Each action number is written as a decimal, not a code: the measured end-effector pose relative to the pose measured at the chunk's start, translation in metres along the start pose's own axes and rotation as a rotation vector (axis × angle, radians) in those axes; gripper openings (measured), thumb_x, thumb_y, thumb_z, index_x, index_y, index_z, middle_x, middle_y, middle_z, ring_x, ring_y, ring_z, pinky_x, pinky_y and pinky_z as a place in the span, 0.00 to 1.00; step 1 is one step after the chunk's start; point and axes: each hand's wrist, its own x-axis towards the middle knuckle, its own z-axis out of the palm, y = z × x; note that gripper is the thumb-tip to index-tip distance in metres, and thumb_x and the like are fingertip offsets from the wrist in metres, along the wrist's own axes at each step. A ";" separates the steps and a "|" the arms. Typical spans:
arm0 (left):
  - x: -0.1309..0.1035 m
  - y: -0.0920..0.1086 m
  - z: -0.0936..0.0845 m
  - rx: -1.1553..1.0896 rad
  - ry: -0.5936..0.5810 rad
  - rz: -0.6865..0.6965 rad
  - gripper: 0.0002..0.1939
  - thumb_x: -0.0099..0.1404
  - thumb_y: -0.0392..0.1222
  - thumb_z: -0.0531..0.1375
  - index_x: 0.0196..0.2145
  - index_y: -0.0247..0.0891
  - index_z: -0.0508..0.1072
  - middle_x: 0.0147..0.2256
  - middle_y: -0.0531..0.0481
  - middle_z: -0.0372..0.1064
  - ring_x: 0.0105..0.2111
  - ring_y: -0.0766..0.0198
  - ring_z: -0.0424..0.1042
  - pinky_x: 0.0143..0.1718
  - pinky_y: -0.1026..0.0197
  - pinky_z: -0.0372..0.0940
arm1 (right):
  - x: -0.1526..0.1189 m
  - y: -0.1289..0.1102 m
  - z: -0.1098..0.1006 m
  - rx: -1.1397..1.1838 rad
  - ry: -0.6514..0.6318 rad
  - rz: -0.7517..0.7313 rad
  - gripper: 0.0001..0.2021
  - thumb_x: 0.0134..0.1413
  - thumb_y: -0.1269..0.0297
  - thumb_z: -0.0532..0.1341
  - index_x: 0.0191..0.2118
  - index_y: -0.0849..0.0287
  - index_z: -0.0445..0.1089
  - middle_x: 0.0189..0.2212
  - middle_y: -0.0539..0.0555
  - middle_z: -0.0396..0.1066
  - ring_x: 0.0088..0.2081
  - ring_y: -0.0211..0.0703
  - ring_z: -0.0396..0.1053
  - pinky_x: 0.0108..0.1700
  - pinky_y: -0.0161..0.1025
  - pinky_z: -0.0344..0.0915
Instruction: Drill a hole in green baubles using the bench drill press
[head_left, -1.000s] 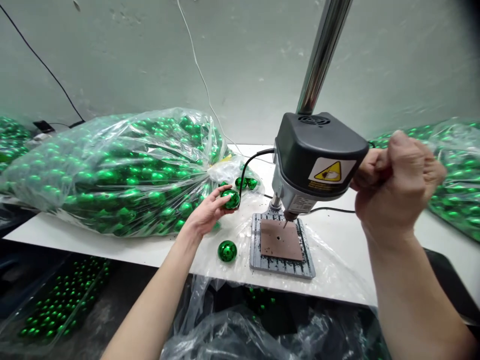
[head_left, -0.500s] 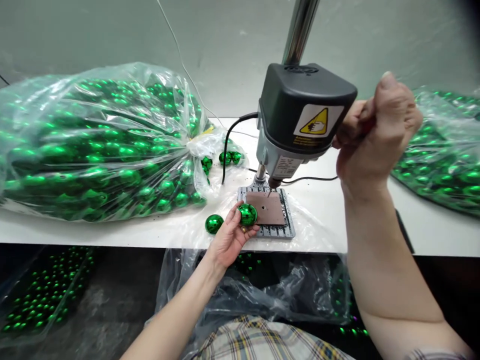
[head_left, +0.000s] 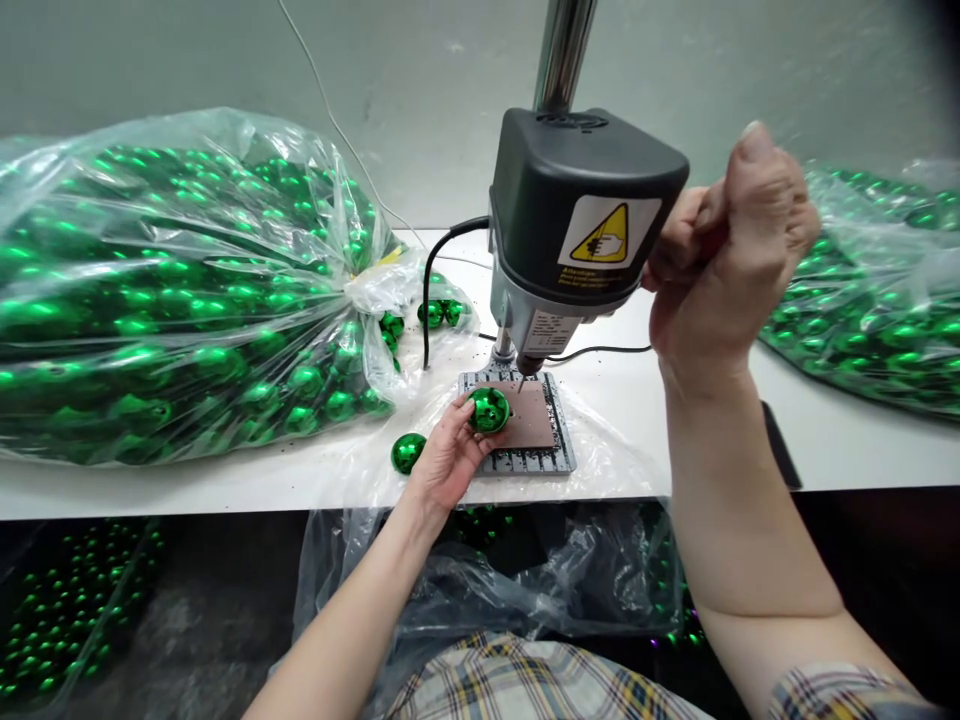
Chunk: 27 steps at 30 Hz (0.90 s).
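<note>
My left hand is closed around a shiny green ball, fingers beneath it and thumb on its side. The ball is over the left part of a brown board on the metal base of a small bench drill press. A thin drill bit points down, above and to the right of the ball, apart from it. My right hand is closed on the drill press handle, of which only a bit of red shows. Another green ball lies left of the base.
A big tied plastic bag of green balls fills the left of the white table. More bagged balls are at the right. Loose balls lie near the power cord. An open plastic bag hangs at the front edge.
My left hand has lifted the green ball slightly and brought it further over the board, nearer the drill bit. My right hand stays on the handle. The whole view has shifted a little.
</note>
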 end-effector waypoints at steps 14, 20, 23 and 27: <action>0.025 -0.011 0.002 0.307 0.115 0.306 0.32 0.59 0.50 0.71 0.57 0.42 0.68 0.50 0.46 0.75 0.50 0.60 0.75 0.56 0.57 0.68 | -0.001 -0.001 0.004 -0.019 0.021 0.014 0.22 0.56 0.53 0.64 0.21 0.54 0.53 0.13 0.40 0.51 0.13 0.26 0.48 0.13 0.30 0.47; 0.041 -0.006 -0.005 0.454 0.079 0.370 0.32 0.57 0.49 0.72 0.55 0.38 0.69 0.47 0.45 0.76 0.47 0.59 0.76 0.53 0.56 0.69 | 0.000 -0.004 0.004 -0.056 0.003 0.022 0.19 0.57 0.53 0.61 0.21 0.53 0.54 0.13 0.40 0.51 0.13 0.27 0.48 0.13 0.32 0.47; 0.043 -0.007 -0.004 0.585 0.032 0.364 0.31 0.58 0.48 0.71 0.56 0.38 0.70 0.48 0.44 0.76 0.43 0.60 0.75 0.49 0.57 0.69 | -0.001 -0.005 0.004 -0.055 -0.002 0.015 0.19 0.58 0.55 0.60 0.21 0.53 0.54 0.12 0.40 0.51 0.13 0.27 0.48 0.13 0.33 0.47; 0.046 -0.009 -0.004 0.760 0.021 0.428 0.27 0.58 0.44 0.71 0.54 0.38 0.73 0.51 0.42 0.74 0.47 0.56 0.73 0.52 0.55 0.67 | -0.001 -0.006 0.004 -0.102 -0.008 0.013 0.21 0.58 0.52 0.60 0.22 0.53 0.53 0.13 0.40 0.50 0.14 0.27 0.48 0.14 0.31 0.48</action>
